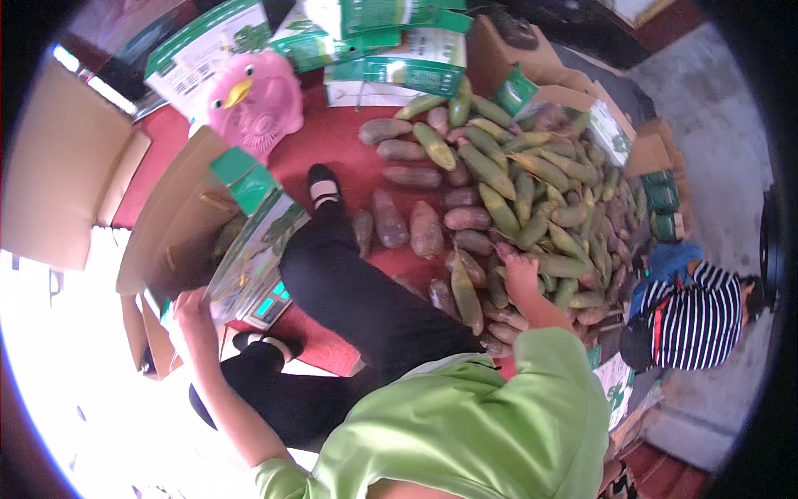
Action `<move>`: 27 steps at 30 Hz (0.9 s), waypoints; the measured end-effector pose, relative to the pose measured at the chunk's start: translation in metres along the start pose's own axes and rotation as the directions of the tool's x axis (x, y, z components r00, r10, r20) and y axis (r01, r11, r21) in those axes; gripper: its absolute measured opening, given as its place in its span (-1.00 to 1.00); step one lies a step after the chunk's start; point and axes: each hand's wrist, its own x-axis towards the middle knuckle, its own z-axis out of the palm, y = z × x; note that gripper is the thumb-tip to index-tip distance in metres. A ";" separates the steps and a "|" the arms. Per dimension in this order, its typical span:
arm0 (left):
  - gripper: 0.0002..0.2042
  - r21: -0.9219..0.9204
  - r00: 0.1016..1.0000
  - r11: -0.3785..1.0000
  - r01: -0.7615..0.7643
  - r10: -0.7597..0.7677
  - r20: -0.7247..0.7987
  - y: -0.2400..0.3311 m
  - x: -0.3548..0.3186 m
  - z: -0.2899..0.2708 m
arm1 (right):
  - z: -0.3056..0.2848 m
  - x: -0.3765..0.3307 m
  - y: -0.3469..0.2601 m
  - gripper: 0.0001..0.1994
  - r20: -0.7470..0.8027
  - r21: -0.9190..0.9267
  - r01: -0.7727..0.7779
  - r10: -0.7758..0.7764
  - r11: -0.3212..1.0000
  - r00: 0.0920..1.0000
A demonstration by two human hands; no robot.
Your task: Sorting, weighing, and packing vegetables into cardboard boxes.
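At the left, my left hand is closed on the near rim of an open cardboard box. A few long vegetables lie inside it. Beside the box's lower edge a scale shows lit cyan displays; whether the box rests on it I cannot tell. My right hand reaches onto a big heap of long green and purplish radish-like vegetables. It is at the heap's near side, touching or just above a reddish one; its fingers blend into the pile.
A pink bird-faced basket or stool stands on the red mat. Flattened green-and-white cartons lie at the back. Right of the heap is a person in a striped top. Another cardboard box stands far left.
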 end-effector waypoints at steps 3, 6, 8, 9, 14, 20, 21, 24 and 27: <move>-0.81 0.019 0.998 0.998 -0.057 0.057 0.005 0.001 0.003 0.001 | -0.009 -0.007 0.003 -0.63 -0.080 0.100 -0.034 0.042 0.994 0.996; -0.83 -0.011 0.998 0.998 -0.061 0.061 -0.016 -0.003 0.002 0.005 | -0.041 -0.015 -0.001 -0.54 -0.261 0.187 0.029 0.021 0.982 0.965; -0.86 -0.047 0.997 0.997 -0.064 0.062 -0.041 -0.002 0.001 0.005 | -0.062 -0.010 -0.006 -0.55 -0.265 0.284 0.032 0.046 0.958 0.963; -0.86 -0.066 0.997 0.995 -0.071 0.068 -0.043 -0.005 0.001 0.006 | -0.072 -0.007 -0.008 -0.55 -0.258 0.382 0.010 0.096 0.924 0.961; -0.86 -0.038 0.998 0.998 -0.049 0.047 -0.041 -0.002 0.000 0.004 | -0.142 0.019 -0.037 -0.54 -0.372 0.768 0.133 0.268 0.626 0.888; -0.85 -0.027 0.998 0.998 -0.054 0.053 -0.040 -0.008 -0.003 0.002 | -0.298 0.049 -0.120 -0.51 -0.700 0.707 0.705 0.198 0.054 0.686; -0.85 -0.024 0.998 0.998 -0.059 0.058 -0.040 -0.007 -0.002 0.004 | -0.321 0.050 -0.139 -0.49 -0.740 0.646 0.762 0.199 -0.057 0.642; -0.84 -0.019 0.999 0.999 -0.050 0.050 -0.014 -0.005 0.001 0.004 | -0.382 0.045 -0.199 -0.48 -0.836 0.472 0.844 0.174 -0.255 0.520; -0.83 0.002 1.000 1.000 -0.006 0.006 0.001 -0.003 -0.001 0.001 | -0.405 0.042 -0.264 -0.50 -0.793 0.547 0.756 0.067 -0.360 0.606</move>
